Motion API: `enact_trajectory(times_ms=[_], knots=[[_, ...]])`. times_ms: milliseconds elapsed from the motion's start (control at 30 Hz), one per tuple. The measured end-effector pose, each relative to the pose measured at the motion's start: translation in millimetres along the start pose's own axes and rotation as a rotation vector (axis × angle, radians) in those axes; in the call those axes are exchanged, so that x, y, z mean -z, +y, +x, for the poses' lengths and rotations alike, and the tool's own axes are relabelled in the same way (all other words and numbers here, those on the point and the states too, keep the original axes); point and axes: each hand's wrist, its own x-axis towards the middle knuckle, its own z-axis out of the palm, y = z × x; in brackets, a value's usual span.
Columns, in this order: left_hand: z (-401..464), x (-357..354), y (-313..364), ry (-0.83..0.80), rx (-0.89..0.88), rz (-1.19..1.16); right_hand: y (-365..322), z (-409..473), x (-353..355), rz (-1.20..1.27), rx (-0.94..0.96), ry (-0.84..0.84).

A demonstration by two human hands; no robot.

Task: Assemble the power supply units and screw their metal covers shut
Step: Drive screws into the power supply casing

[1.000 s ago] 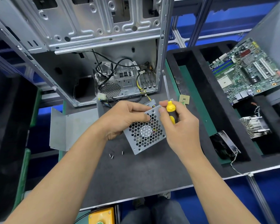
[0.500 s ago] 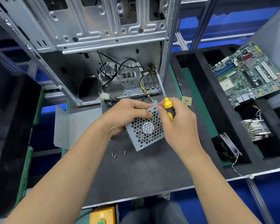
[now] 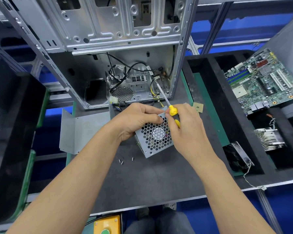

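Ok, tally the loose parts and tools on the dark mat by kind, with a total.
Power supply unit: 1
Screwdriver: 1
Loose screws: 3
Bent metal cover: 1
Processor chip: 1
Total: 7

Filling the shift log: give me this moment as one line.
left hand: holds power supply unit | right hand: holds yellow screwdriver, shaft pointing away | loose screws: on mat
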Motion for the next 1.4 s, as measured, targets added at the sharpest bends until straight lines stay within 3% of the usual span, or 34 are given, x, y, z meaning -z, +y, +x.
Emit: enact_trajectory(times_ms=[200, 367, 700, 1200, 1400], knots=[[1, 0, -2, -0.002, -0.028, 0.014, 1, 0, -1, -0.026, 0.007, 0.009], [2, 1, -3, 0.002, -0.015, -0.014, 2, -4, -5, -0.04, 0.009, 0.157], [5, 0, -6, 0.01, -0.074, -0.02, 5, -5, -9, 0.08, -0.014, 0.245], [6, -2, -2, 0.034, -0.09, 0.068, 12, 1, 8, 0.1, -0.007, 0.03], [4, -3, -2, 0.039, -0.089, 0.095, 13, -2, 12, 0.113, 0.025, 0.029]])
